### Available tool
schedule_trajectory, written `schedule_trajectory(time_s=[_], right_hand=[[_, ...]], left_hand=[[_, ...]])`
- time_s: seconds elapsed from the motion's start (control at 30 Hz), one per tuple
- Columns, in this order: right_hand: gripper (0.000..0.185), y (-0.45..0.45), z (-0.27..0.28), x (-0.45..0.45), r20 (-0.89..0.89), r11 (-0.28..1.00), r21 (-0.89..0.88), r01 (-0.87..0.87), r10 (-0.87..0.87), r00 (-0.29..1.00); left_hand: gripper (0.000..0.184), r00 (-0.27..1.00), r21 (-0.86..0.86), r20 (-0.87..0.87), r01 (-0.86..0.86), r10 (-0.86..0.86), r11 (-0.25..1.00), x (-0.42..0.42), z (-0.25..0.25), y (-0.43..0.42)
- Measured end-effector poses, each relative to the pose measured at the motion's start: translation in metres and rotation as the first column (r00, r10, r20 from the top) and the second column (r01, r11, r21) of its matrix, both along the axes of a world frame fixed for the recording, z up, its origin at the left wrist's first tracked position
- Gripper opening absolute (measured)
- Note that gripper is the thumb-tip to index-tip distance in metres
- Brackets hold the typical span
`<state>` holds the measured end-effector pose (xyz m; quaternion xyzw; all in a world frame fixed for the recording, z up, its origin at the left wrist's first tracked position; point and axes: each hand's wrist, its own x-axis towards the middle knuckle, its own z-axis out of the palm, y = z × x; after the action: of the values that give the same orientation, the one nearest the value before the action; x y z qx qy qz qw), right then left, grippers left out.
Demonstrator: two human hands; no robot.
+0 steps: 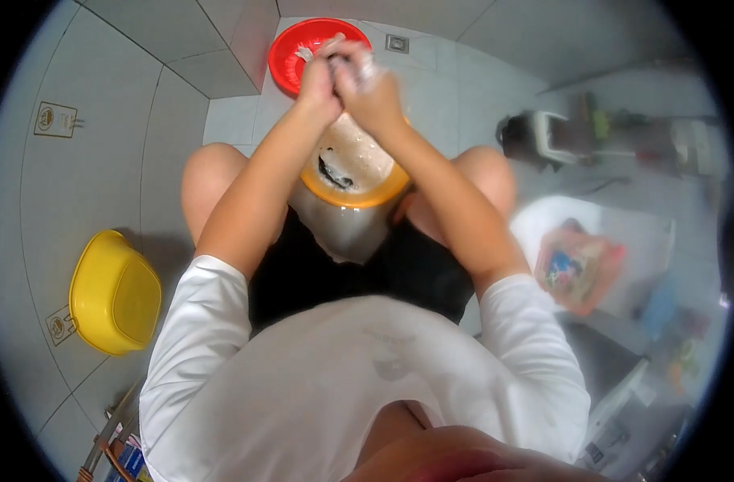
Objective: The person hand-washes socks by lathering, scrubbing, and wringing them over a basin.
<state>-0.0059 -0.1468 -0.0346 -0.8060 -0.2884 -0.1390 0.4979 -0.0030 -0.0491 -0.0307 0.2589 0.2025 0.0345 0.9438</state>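
Observation:
My left hand and my right hand are pressed together in front of me, both closed. Between them shows a bit of dark, sudsy cloth, mostly hidden by the fingers; its kind I cannot make out. White foam clings to my right hand, which is blurred by motion. Just below the hands, between my knees, stands an orange-rimmed basin of foamy water. A dark strip of something floats in the foam. Beyond my hands a red basin holds something white, partly covered by my fingers.
A yellow basin hangs on the tiled wall at the left. A floor drain lies behind the red basin. To the right are a pink patterned package and a white-and-dark object, both blurred.

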Motion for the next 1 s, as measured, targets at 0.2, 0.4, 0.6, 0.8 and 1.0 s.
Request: schedule_trajectory(time_s=[0.2,0.4,0.6,0.8,1.0], right_hand=[[0.022,-0.005,0.022,0.025,-0.025,0.958,0.244,0.151,-0.149,0.988],[0.034,0.004,0.014,-0.016,-0.053,1.000,0.020,0.021,-0.020,0.998],[0.039,0.002,0.030,0.004,-0.127,0.984,0.138,0.114,-0.096,0.987],[0.045,-0.014,0.014,0.025,-0.060,0.963,0.270,0.011,0.005,0.998],[0.050,-0.041,0.026,0.040,-0.275,0.926,0.343,-0.157,0.258,0.926]], left_hand=[[0.024,0.963,0.328,0.057,0.230,-0.262,0.916,-0.023,-0.005,-0.009],[0.025,0.970,-0.008,0.202,0.143,-0.139,0.990,0.016,-0.044,0.025],[0.030,0.993,0.245,0.019,0.112,-0.120,0.963,-0.015,0.017,0.000],[0.025,0.968,0.232,0.083,0.211,-0.235,0.950,-0.013,0.031,0.018],[0.023,0.973,0.322,0.201,0.045,-0.115,0.946,-0.013,0.046,0.028]])
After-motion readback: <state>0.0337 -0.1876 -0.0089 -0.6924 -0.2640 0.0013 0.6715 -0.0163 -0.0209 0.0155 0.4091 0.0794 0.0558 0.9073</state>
